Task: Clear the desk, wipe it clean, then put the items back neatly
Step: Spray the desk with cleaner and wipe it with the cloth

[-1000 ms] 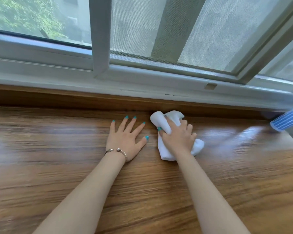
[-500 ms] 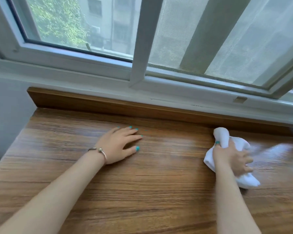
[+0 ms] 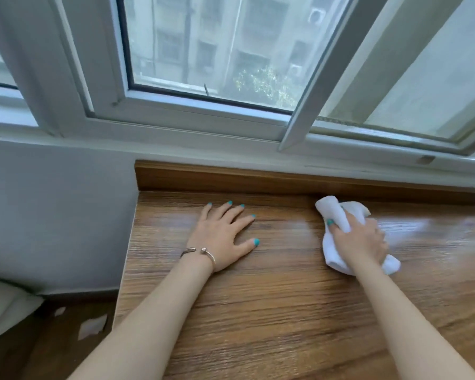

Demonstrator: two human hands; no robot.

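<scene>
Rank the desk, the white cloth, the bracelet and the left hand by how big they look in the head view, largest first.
1. Desk
2. Left hand and cloth: too alike to rank, since the right hand covers part of the cloth
3. Bracelet

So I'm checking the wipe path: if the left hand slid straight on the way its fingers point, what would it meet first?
The left hand lies flat on the desk, fingers pointing away and slightly right. Bare wood lies ahead, so it would probably first meet the raised wooden back edge under the window.
</scene>
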